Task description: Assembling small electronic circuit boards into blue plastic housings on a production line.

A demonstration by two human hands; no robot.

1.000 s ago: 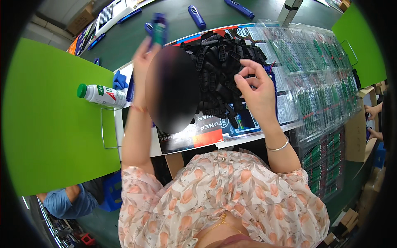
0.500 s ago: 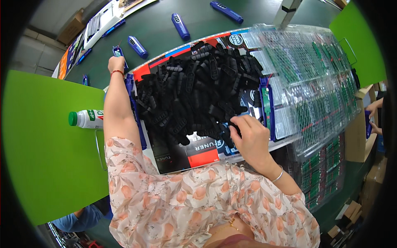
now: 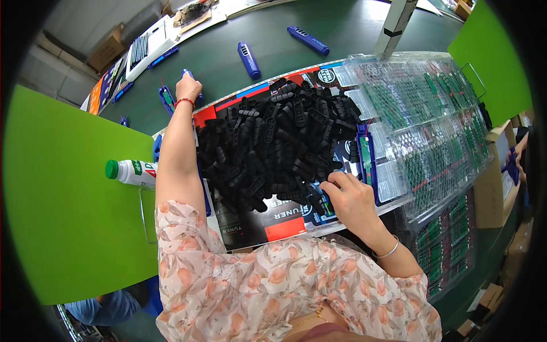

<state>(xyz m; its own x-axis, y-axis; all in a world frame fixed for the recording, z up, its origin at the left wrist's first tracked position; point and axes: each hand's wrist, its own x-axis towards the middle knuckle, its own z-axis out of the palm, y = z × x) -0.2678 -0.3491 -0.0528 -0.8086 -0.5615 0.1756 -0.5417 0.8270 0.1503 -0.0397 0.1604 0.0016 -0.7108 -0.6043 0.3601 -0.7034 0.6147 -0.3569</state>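
At the far left of the bench, my left hand (image 3: 188, 89) is closed round a blue handheld device casing (image 3: 185, 72), most of it hidden by the fingers. Just left of it lies an opened blue casing with a green circuit board (image 3: 167, 100). My right hand (image 3: 354, 200) is at the near right edge of a heap of black ribbed plastic pieces (image 3: 273, 137), fingers curled and fingertips together. Whatever they pinch, if anything, is hidden. Another blue half-casing with a green board (image 3: 367, 157) lies just beyond the right hand.
Stacked clear trays of green circuit boards (image 3: 427, 125) stand at the right. Two blue casings (image 3: 248, 60) lie farther back. A green-capped white bottle (image 3: 130, 172) lies beside a green panel (image 3: 74, 199). A metal post (image 3: 394, 28) rises behind. Another person's hands (image 3: 515, 157) hold something blue.
My left hand has let go of the opened casing with the circuit board and moved right onto the closed blue casing. My right hand has stayed by the heap's edge. The whole view has shifted slightly.
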